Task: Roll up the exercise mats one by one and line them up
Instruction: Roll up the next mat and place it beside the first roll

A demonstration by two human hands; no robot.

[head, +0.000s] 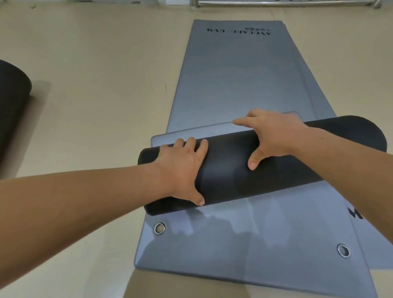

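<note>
A dark rolled mat (229,170) lies slantwise across a flat grey mat (234,74) printed with upside-down lettering. A short grey tail (212,131) of the roll still lies flat on its far side. My left hand (180,168) rests on the roll's left part, fingers draped over the top and thumb spread on the near side. On the right part, my right hand (274,136) presses down, its fingers reaching over toward the tail and its thumb on the roll. At least one more grey mat (378,244) shows under the flat one at the right edge.
Another dark rolled mat (12,89) lies on the beige floor (95,85) at the far left. The flat mat's near end has two metal eyelets (159,228) (343,250). A metal rail (276,2) runs along the far wall.
</note>
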